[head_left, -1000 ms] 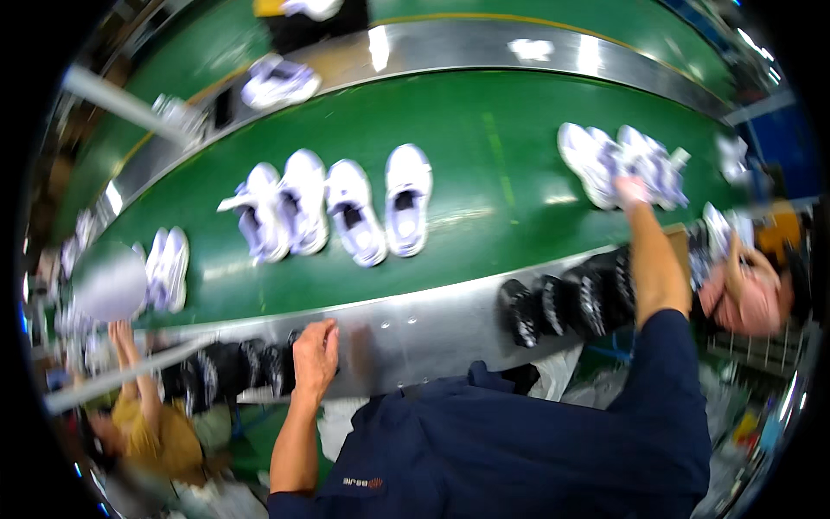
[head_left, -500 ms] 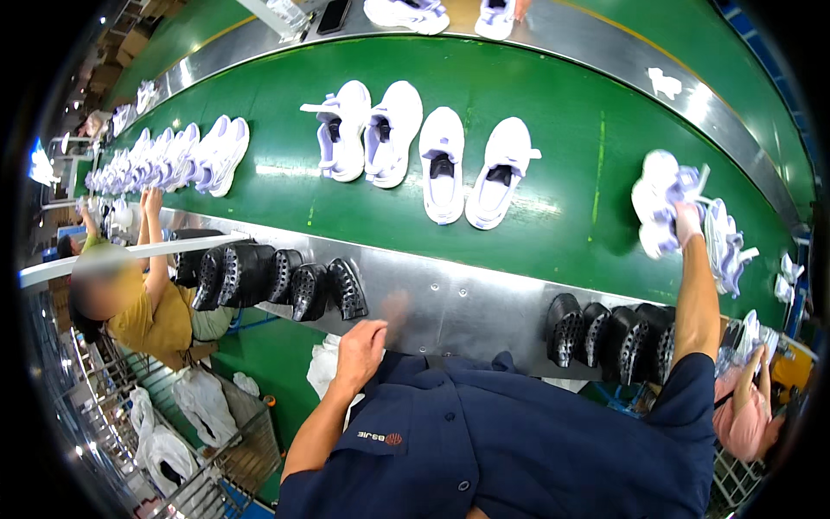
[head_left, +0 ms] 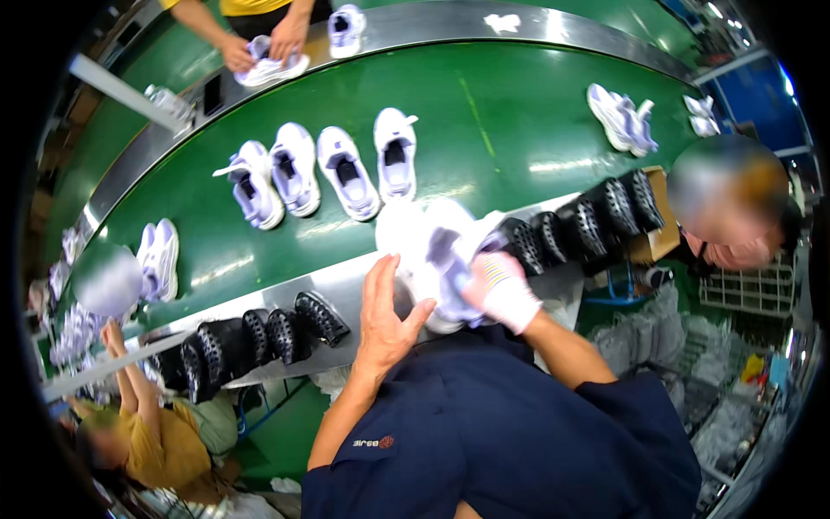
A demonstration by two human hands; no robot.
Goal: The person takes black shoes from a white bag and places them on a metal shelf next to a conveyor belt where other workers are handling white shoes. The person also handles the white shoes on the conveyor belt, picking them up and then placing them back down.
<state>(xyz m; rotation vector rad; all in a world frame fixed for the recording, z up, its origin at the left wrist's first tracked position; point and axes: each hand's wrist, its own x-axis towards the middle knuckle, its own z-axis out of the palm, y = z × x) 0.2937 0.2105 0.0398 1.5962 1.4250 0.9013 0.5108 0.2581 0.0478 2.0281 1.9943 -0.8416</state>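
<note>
We see our 2 forearms angled inward before the chest, the left forearm [head_left: 341, 419] slanting up and to the right, the right forearm [head_left: 566, 350] up and to the left. Our left hand [head_left: 386, 324] is bare, its fingers pointing up and its thumb spread well away from them. Our right hand [head_left: 503, 294] (covered in pale fabric as far as the wrist) points leftward, fingers bent in a grasp, slightly blurred.

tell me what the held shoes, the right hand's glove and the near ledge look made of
Held shoes: probably fabric uppers, matte and soft-looking; glare hides texture.
Glove: likely knit fabric, matte white, going by its stripes.
Near ledge: apparently metal, glossy, from its grey, reflective surface.
</note>
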